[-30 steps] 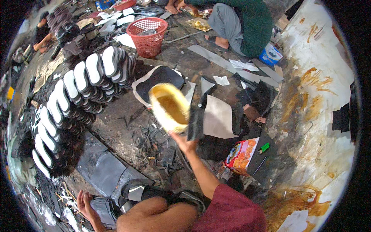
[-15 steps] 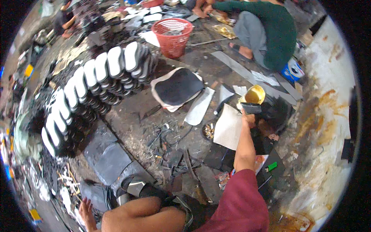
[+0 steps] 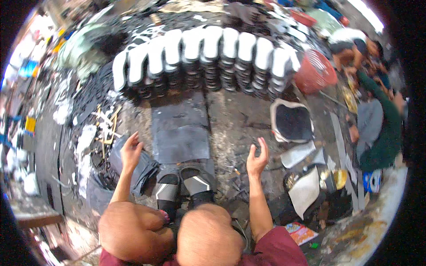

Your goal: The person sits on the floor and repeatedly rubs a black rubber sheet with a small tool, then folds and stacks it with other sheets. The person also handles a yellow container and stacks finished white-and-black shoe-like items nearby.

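My left hand [image 3: 132, 150] is raised with its fingers apart and holds nothing; it is nearest to a pile of black sheets [image 3: 141, 170]. To the right, my right hand [image 3: 258, 158] is also empty, thumb and fingers spread, above the littered floor. Between them lies a dark grey flat sheet [image 3: 182, 144], just beyond my sandalled feet. Stacks of shoe soles [image 3: 193, 44] with white tops stand in a curved row across the far side. A black sheet [image 3: 293, 123] on beige backing lies beyond my right hand.
At the right are a yellow glue-stained pot [image 3: 340, 178], a beige sheet [image 3: 304, 193] and a blue tub [image 3: 372, 181]. A red basket [image 3: 315, 73] stands at the end of the sole row. A person in a green sleeve [image 3: 386, 128] sits at far right, others behind.
My right hand has left the dark block at the yellow pot and come back to the left, empty. My left hand has risen. The view has swung left to face the sole row.
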{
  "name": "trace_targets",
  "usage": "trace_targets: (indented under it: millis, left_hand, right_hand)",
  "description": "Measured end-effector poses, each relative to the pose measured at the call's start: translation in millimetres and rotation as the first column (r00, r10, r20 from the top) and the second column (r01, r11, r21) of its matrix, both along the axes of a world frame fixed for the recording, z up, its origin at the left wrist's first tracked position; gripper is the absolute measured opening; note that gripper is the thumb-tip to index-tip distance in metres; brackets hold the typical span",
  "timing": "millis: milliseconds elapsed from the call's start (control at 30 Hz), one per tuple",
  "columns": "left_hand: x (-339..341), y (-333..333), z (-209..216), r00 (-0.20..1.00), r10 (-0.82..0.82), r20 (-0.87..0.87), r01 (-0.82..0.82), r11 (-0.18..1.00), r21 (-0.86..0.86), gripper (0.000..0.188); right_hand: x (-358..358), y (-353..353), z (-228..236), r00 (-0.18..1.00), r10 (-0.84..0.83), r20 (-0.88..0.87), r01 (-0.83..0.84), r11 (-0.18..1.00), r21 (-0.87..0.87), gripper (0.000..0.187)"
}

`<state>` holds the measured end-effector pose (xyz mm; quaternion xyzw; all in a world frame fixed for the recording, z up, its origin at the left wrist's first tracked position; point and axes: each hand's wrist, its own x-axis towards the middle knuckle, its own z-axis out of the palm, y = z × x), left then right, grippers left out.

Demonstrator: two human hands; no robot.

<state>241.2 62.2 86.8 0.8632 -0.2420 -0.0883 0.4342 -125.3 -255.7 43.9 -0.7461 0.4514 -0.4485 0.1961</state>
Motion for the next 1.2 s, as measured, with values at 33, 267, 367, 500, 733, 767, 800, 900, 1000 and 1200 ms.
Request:
trace_targets:
  millis: [33, 267, 367, 500, 733, 767, 800, 900, 1000, 1200]
  left_hand:
    - [21, -8, -24, 0.998, -0.044, 0.037, 0.042, 0.998, 0.048, 0.052]
    - [95, -106, -97, 0.963, -0.186, 0.194, 0.116, 0.939, 0.325, 0.037]
    - [97, -127, -102, 0.776, -0.557, 0.296, 0.223, 0.681, 0.698, 0.035]
    - [95, -112, -118, 0.694, -0.615, 0.373, 0.291, 0.714, 0.637, 0.032]
    - [102, -104, -71, 0.752, -0.659, -0.016, 0.454, 0.5, 0.738, 0.026]
    - [109, -106, -60, 0.776, -0.624, -0.091, 0.476, 0.484, 0.735, 0.027]
    - [114, -98, -49, 0.805, -0.583, -0.107, 0.51, 0.591, 0.625, 0.03]
    - [120, -58, -35, 0.925, -0.327, -0.196, 0.378, 0.853, 0.361, 0.04]
    - [108, -33, -49, 0.987, 0.007, -0.163, -0.052, 0.961, -0.271, 0.032]
    - [59, 1, -28, 0.979, 0.161, -0.127, -0.19, 0.945, -0.267, 0.023]
  right_hand:
    - [29, 0, 6, 0.995, 0.095, 0.013, -0.096, 0.994, 0.061, 0.033]
    - [220, -15, -12, 0.795, 0.592, -0.135, -0.532, 0.786, 0.315, 0.023]
    - [267, 2, -21, 0.589, 0.741, -0.324, -0.674, 0.671, 0.31, 0.026]
    - [314, 30, -40, 0.431, 0.684, -0.588, -0.632, 0.694, 0.345, 0.038]
    - [340, 20, -2, 0.24, 0.724, -0.646, -0.464, 0.67, 0.579, 0.038]
    - [341, 19, 4, 0.407, 0.641, -0.651, -0.565, 0.736, 0.373, 0.03]
    - [343, 20, 10, 0.567, 0.56, -0.604, -0.614, 0.776, 0.143, 0.023]
    - [387, 48, 78, 0.688, 0.637, -0.348, -0.721, 0.655, -0.226, 0.03]
    - [462, 77, 122, 0.534, 0.746, -0.397, -0.829, 0.367, -0.423, 0.034]
    - [553, 74, 143, 0.21, 0.362, -0.908, -0.974, 0.157, -0.163, 0.023]
